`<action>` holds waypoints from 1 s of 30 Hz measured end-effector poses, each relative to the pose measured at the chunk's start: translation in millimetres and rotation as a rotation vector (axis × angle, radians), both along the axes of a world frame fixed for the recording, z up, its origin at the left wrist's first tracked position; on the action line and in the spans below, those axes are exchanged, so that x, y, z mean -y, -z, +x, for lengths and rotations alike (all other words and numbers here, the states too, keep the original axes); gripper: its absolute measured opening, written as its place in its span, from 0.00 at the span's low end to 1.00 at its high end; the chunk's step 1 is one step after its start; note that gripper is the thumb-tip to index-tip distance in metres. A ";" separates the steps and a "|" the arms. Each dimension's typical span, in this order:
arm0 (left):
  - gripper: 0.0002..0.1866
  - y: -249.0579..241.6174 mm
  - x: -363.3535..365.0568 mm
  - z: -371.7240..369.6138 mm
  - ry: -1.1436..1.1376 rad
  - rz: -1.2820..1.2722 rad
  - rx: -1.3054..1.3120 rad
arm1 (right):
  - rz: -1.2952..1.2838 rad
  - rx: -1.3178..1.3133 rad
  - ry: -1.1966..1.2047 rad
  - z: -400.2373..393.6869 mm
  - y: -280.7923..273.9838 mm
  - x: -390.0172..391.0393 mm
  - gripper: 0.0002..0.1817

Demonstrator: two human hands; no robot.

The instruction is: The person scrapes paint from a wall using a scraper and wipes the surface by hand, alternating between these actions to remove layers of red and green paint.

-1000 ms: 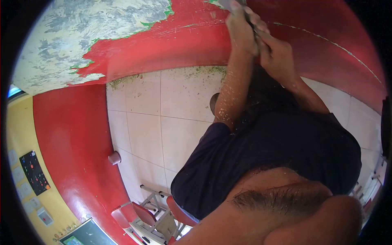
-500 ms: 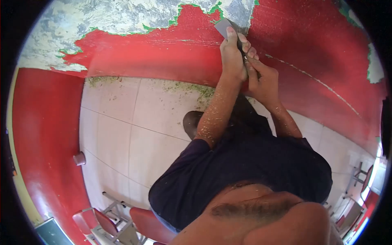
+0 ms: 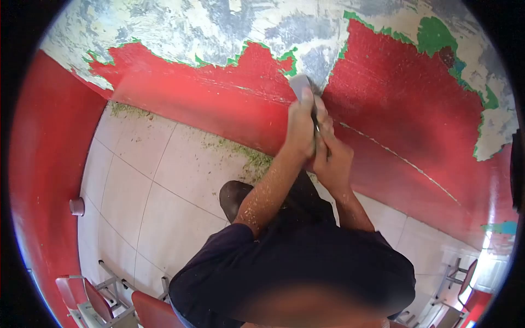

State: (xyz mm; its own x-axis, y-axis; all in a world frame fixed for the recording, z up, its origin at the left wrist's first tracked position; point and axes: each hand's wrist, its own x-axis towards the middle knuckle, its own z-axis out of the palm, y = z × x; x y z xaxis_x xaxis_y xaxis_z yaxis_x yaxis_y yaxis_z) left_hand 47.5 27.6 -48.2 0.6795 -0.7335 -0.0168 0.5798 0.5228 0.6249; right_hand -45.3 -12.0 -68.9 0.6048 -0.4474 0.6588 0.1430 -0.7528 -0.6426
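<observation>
Both hands are closed around a paint scraper with a flat grey blade [image 3: 299, 86]. My left hand [image 3: 302, 124] grips it near the blade, thumb along the metal. Just below and to the right, my right hand [image 3: 332, 159] wraps the handle end, which the fingers mostly hide. The blade's edge meets the red wall [image 3: 229, 93] at the border of a scraped grey-white patch [image 3: 320, 57]. Torn green paint [image 3: 291, 61] lines that border. Pale flecks cover my left forearm.
Greenish paint chips [image 3: 256, 165] lie on the tiled floor [image 3: 180, 205] along the wall's foot. A small reddish container [image 3: 77, 206] stands by the left wall. Red chairs [image 3: 156, 310] are behind at lower left, with another chair [image 3: 468, 281] at lower right.
The view has tilted up, so more scraped wall shows and the hands appear lower. Both hands keep hold of the scraper, whose blade sits slightly lower relative to the green edge.
</observation>
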 end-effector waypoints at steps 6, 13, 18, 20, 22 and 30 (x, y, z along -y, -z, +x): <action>0.24 10.4 -8.8 -7.7 -0.016 0.069 -0.048 | 0.045 -0.086 0.005 -7.0 -4.1 -13.2 0.12; 0.23 -12.4 -8.9 12.7 -0.107 -0.024 -0.095 | -0.016 -0.120 -0.005 -0.6 -8.4 -14.6 0.14; 0.23 29.2 -2.4 0.3 0.013 -0.113 -0.136 | -0.021 -0.161 0.013 -11.1 -3.3 -13.8 0.11; 0.25 19.2 -3.5 11.0 -0.041 -0.124 -0.081 | -0.006 -0.135 -0.001 -3.3 -10.5 -13.5 0.11; 0.25 4.8 -3.7 13.4 -0.095 -0.074 -0.050 | 0.014 -0.123 -0.017 2.7 -6.3 -11.1 0.12; 0.24 -2.3 -6.2 3.2 -0.151 0.058 -0.071 | -0.014 -0.152 -0.020 -1.5 -4.5 -15.2 0.21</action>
